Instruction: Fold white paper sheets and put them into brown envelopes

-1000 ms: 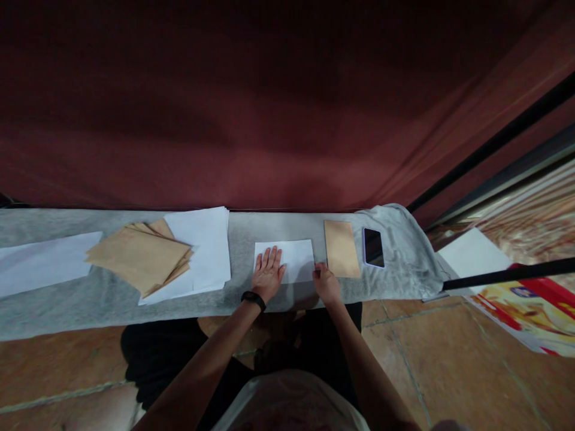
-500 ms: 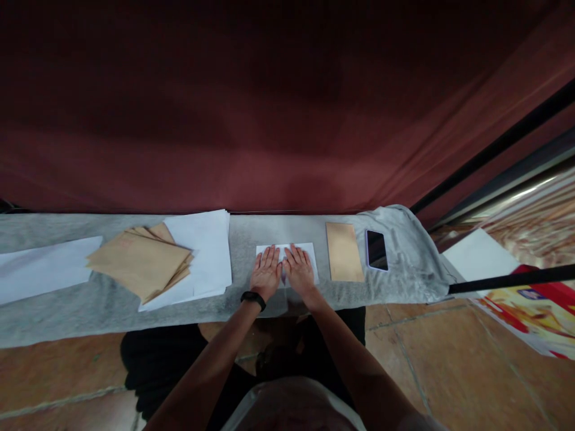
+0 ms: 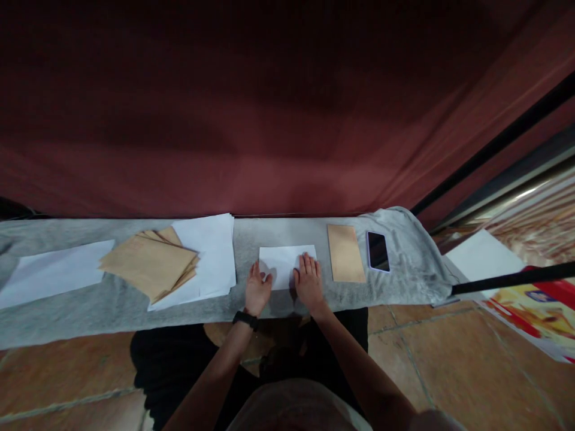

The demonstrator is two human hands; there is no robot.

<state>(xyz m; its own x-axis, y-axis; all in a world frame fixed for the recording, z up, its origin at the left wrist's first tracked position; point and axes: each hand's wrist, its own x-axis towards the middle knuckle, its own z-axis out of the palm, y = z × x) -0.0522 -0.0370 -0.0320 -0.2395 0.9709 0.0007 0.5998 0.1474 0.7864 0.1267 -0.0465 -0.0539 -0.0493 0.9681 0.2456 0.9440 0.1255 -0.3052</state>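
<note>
A small white sheet of paper (image 3: 284, 257), apparently folded, lies crosswise on the grey cloth in front of me. My right hand (image 3: 309, 284) rests flat on its right part, fingers stretched out. At the left edge of the paper is my left hand (image 3: 257, 291), thumb spread away from the fingers and holding nothing; whether its fingertips touch the paper I cannot tell. To the right of the paper, a single brown envelope (image 3: 345, 254) lies apart from both hands.
Several brown envelopes (image 3: 148, 261) lie fanned over a stack of white paper (image 3: 211, 251) on the left. Farther left is a long white sheet (image 3: 58, 270). A phone (image 3: 378, 251) lies on the grey cloth (image 3: 413, 263) at right. A red curtain (image 3: 269, 149) hangs behind.
My left hand has slid left off the middle of the paper to its left edge. The right hand has shifted slightly right, so more of the paper shows.
</note>
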